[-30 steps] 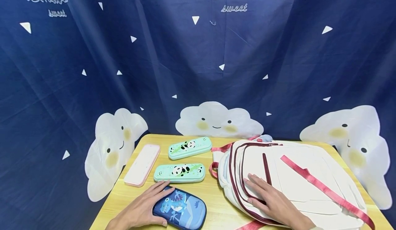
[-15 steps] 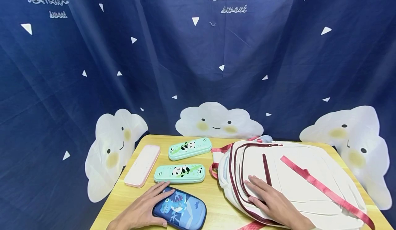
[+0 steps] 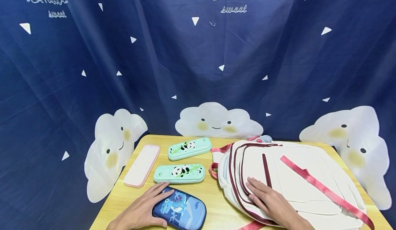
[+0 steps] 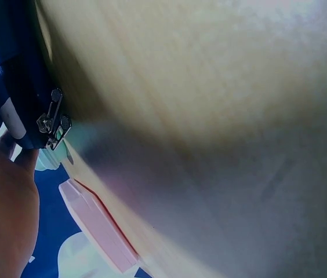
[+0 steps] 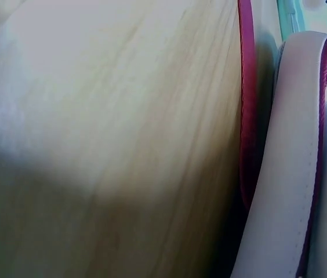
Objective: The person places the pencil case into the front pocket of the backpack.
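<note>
A dark blue pencil case with a dinosaur print [image 3: 182,207] lies at the table's near edge. My left hand [image 3: 140,206] rests over its left end, fingers extended along the far side and thumb at the near side. In the left wrist view, metal zipper pulls [image 4: 54,120] show on the case's end, close to the hand. A white backpack with dark red zippers [image 3: 309,178] lies flat on the right. My right hand [image 3: 272,202] rests on its front pocket with the fingers laid out straight. The right wrist view shows the backpack's side [image 5: 288,156] but little of the hand.
Two mint-green panda pencil boxes [image 3: 179,173] lie beyond the blue case. Left of them is a pink-and-white box [image 3: 142,166]. Red straps [image 3: 328,190] cross the backpack and trail onto the wooden table [image 3: 213,195]. A navy curtain with clouds [image 3: 185,51] hangs behind.
Very little differs: my right hand has shifted slightly on the backpack's front. The left hand and the pencil cases stay where they were.
</note>
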